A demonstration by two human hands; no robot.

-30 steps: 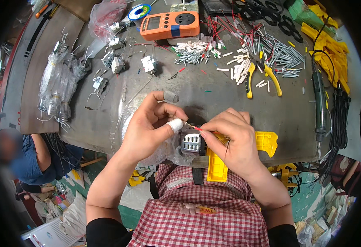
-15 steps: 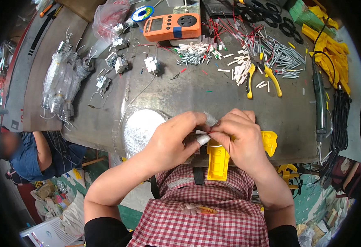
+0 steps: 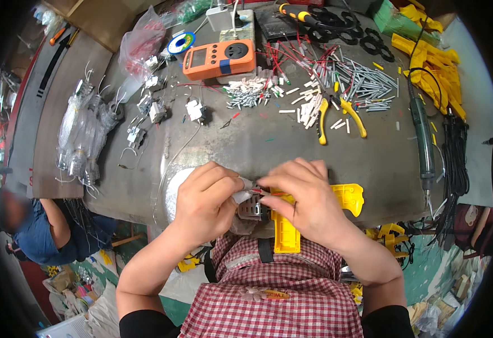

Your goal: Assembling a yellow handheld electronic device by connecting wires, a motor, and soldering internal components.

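My left hand (image 3: pixel 206 194) is closed in a pinch, with pale tape wrapped on its fingertips. A thin red wire (image 3: pixel 256 191) shows at those tips. Facing it, my right hand (image 3: pixel 307 191) bends its thumb and forefinger round the wire's other side; motion blurs its fingers a little. Below the fingers lies a slotted grey metal part (image 3: pixel 250 209). Beneath my right hand, a yellow plastic housing shell (image 3: pixel 287 235) hangs over the table's near edge, its other arm reaching right. A round silvery bubble-wrapped pad (image 3: pixel 180 188) is partly hidden by my left hand.
Yellow-handled pliers (image 3: pixel 323 121) lie beyond my right hand, near white sleeves and a pile of metal rods (image 3: pixel 364 84). An orange multimeter (image 3: pixel 219 59) stands at the back. A soldering iron (image 3: pixel 422 146) lies at right. Wrapped clear parts (image 3: pixel 80 135) lie left; a person (image 3: pixel 44 231) sits beyond.
My hands have drawn slightly apart, the left moving left and the right opening a small gap from it. Red wire and the slotted metal part now show between them. The whole view has shifted slightly.
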